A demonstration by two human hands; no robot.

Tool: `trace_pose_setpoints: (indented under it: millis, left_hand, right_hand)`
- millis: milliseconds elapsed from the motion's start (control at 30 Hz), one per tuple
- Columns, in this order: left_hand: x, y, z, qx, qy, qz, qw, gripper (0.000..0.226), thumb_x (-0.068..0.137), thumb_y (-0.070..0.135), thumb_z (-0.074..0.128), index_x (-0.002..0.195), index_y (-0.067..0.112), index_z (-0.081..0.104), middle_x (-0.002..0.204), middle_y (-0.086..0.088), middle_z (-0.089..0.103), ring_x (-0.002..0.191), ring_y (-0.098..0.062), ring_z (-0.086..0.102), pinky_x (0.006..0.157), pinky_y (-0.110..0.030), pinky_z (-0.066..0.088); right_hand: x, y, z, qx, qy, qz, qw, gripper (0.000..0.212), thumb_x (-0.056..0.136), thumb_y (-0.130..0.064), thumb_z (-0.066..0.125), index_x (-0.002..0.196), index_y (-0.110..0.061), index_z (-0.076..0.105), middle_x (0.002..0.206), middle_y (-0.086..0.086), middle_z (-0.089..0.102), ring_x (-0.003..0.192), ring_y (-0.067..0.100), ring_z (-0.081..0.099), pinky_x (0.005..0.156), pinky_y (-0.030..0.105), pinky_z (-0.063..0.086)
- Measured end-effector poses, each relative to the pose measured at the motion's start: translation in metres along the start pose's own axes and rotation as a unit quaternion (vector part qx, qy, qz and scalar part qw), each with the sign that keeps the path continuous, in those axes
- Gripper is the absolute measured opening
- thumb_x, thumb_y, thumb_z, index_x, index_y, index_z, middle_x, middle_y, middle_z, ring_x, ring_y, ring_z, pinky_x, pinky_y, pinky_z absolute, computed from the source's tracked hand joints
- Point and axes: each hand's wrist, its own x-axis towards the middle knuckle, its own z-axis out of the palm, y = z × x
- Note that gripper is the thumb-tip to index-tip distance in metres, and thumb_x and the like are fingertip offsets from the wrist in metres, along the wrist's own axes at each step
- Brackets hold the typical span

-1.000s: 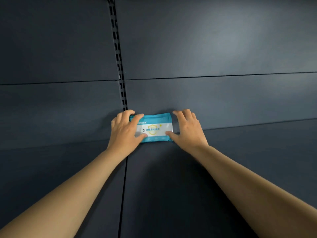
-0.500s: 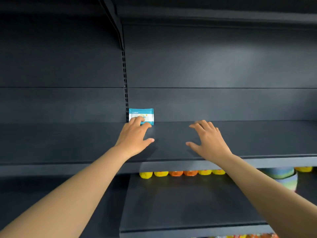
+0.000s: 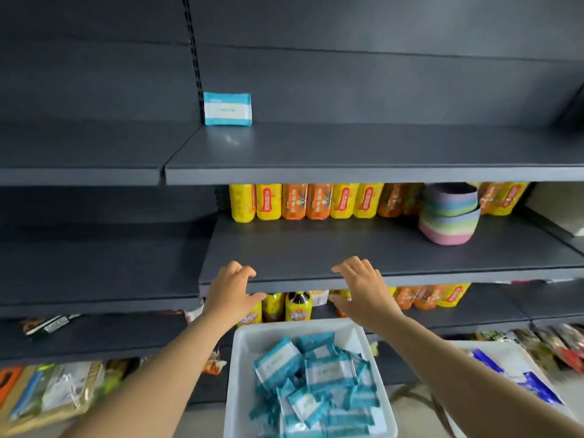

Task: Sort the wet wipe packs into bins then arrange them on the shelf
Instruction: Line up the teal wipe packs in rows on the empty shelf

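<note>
Against the back wall of the upper shelf (image 3: 347, 150), hard beside the slotted upright (image 3: 198, 90): one teal wipe pack (image 3: 227, 109), standing on its long edge, label facing out. Below, in the white bin (image 3: 249, 346): a loose heap of matching wipe packs (image 3: 316, 384), lying every which way. Left hand (image 3: 232, 290) and right hand (image 3: 363, 290) both in mid-air in front of the middle shelf (image 3: 347, 248), above the bin's far rim, fingers loosely spread and slightly curled, holding nothing.

Step in hand, by the look of it: reaching down for the next pack or two. Worth doing well:

- Pick from the top of the heap, not from underneath; soft foil packs likely to slide and drag neighbours along.
- Pinch by the short ends or flat faces, so the label side stays known before lifting.
- Carry up clear of the middle shelf's front edge; easy to knock a pack loose there.
- Set down touching the standing pack's right side, same edge down, label outward, back against the wall.
- Press together from both ends to square the row; a lone pack on edge probably tips easily.

Also about: yellow and orange bottles (image 3: 303, 202) and striped bowls (image 3: 448, 213) further back on the middle shelf, well apart from the hands. A second bin at lower right, contents too blurred to tell.
</note>
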Motion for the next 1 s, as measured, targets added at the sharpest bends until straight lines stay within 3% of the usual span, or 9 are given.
trace_pose_setpoints:
  millis: [200,400,667,900,1000]
  left_hand:
    - [-0.040,-0.041,0.121,0.018,-0.162,-0.041,0.986,0.056,0.085,0.045,0.060,0.133,0.021,0.045,0.129,0.000,0.043,0.122,-0.016,0.041,0.094,-0.027,0.038]
    - [-0.034,-0.075,0.220,0.017,-0.253,-0.070,0.965,0.059,0.082,0.044,0.066,0.131,0.018,0.046,0.133,-0.003,0.045,0.122,-0.018,0.045,0.096,-0.030,0.039]
    - [0.004,-0.081,0.309,0.024,-0.237,-0.096,0.966,0.071,0.081,0.044,0.068,0.138,0.017,0.036,0.136,-0.005,0.041,0.126,-0.024,0.039,0.097,-0.036,0.039]
    - [0.034,-0.084,0.334,0.009,-0.254,-0.123,0.959,0.080,0.073,0.038,0.077,0.138,0.016,0.036,0.135,-0.008,0.044,0.124,-0.026,0.043,0.097,-0.038,0.040]
    - [0.044,-0.085,0.338,-0.021,-0.264,-0.135,0.955,0.084,0.068,0.034,0.083,0.137,0.015,0.039,0.132,-0.008,0.045,0.122,-0.025,0.043,0.098,-0.037,0.041]
  right_hand:
    - [-0.045,0.041,0.104,0.005,-0.122,0.067,0.990,0.057,0.086,-0.045,0.060,0.136,-0.024,0.041,0.138,-0.002,0.038,0.129,0.019,0.032,0.105,0.032,0.031]
    - [-0.053,0.080,0.193,0.004,-0.237,0.091,0.967,0.074,0.076,-0.044,0.071,0.139,-0.023,0.039,0.139,0.002,0.038,0.129,0.022,0.032,0.105,0.033,0.033]
    - [-0.038,0.111,0.274,0.015,-0.266,0.103,0.958,0.078,0.072,-0.047,0.075,0.138,-0.024,0.041,0.134,0.002,0.041,0.123,0.022,0.034,0.100,0.035,0.032]
    - [-0.028,0.125,0.291,-0.016,-0.283,0.069,0.957,0.080,0.066,-0.052,0.077,0.134,-0.028,0.042,0.130,-0.003,0.040,0.119,0.019,0.032,0.106,0.039,0.029]
    - [-0.024,0.131,0.293,0.015,-0.305,0.087,0.948,0.078,0.063,-0.050,0.081,0.126,-0.028,0.043,0.121,-0.004,0.042,0.110,0.018,0.040,0.101,0.038,0.033]
